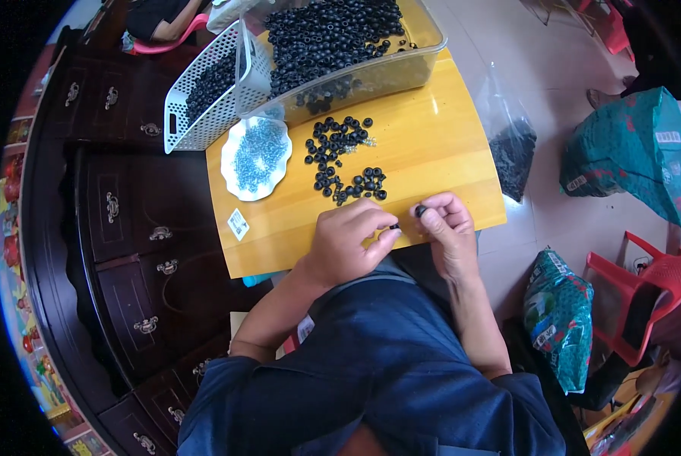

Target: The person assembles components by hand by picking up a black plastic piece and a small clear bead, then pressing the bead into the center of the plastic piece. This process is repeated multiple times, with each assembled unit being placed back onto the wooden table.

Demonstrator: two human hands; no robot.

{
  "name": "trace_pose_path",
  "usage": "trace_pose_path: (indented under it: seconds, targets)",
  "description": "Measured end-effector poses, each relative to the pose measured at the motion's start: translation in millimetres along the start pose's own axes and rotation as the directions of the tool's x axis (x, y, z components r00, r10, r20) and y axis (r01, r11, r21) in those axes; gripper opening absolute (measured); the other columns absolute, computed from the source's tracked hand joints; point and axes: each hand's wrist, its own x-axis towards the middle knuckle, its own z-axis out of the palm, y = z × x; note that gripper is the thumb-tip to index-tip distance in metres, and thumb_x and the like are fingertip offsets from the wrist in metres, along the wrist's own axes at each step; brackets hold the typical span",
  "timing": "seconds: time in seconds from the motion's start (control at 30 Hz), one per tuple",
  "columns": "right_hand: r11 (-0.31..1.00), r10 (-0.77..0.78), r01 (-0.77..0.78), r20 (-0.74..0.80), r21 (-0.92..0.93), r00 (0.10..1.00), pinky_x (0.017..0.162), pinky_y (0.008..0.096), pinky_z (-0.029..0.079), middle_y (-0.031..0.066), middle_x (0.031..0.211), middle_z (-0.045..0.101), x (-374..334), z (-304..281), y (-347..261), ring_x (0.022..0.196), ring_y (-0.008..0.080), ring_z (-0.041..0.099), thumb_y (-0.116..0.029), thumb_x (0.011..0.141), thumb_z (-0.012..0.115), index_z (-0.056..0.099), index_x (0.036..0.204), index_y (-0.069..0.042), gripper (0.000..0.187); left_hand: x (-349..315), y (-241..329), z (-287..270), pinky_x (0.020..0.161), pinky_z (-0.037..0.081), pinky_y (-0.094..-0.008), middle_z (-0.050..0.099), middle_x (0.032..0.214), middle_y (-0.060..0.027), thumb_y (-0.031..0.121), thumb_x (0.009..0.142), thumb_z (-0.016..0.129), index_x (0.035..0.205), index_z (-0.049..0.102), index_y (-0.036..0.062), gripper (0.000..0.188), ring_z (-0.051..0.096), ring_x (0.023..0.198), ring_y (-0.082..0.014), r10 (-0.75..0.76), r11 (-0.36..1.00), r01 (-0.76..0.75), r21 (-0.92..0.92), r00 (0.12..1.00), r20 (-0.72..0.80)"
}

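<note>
Left hand pinches tiny black piece; right hand grips rounded black part, at edge of yellow table.

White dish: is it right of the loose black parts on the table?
No, the white dish stands left of the loose black parts on the table.

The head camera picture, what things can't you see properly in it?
All in the head view:
- The small black piece in the left hand: mostly hidden by finger and thumb.
- The dark bead in the right hand: partly covered by the fingers.
- The clear tub: its far end is cut off by the top edge.
- The blue beads: too small to count.
</note>
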Motion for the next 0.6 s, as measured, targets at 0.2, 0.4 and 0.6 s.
trace_pose_path:
  seconds: [0.2,0.4,0.6]
  targets:
    - [0.999,-0.037,0.038,-0.04,0.028,0.999,0.079,0.0262,0.05,0.0067,0.095,0.068,4,-4,1,0.084,0.0124,0.062,-0.01,0.091,0.07,0.061,0.103,-0.006,0.015,-30,-31,6,0.057,0.051,-0.0356,0.064,0.075,-0.0084,0.006,0.078,0.073,0.082,0.067,0.0065,0.007,0.065,0.064,-0.0269,-0.136,0.967,0.124,0.223,0.99,0.043]
    - [0.999,-0.035,0.036,-0.037,0.017,0.999,0.078,0.0261,0.048,0.0067,0.094,0.067,4,-2,0,0.082,0.0131,0.06,-0.011,0.092,0.069,0.061,0.103,-0.006,0.015,-32,-45,5,0.057,0.051,-0.0355,0.065,0.076,-0.0093,0.008,0.08,0.072,0.083,0.069,0.0061,0.005,0.065,0.063,-0.0271,-0.149,0.946,0.145,0.291,0.989,-0.008]
    - [0.999,-0.035,0.036,-0.044,0.011,0.998,0.077,0.0261,0.046,0.0066,0.094,0.066,4,-2,0,0.081,0.0138,0.059,-0.011,0.092,0.069,0.06,0.104,-0.006,0.015,-25,-46,2,0.056,0.05,-0.0342,0.065,0.078,-0.0083,0.01,0.081,0.074,0.086,0.069,0.0055,0.008,0.065,0.062,-0.0248,-0.191,0.953,0.194,0.234,0.981,-0.037]
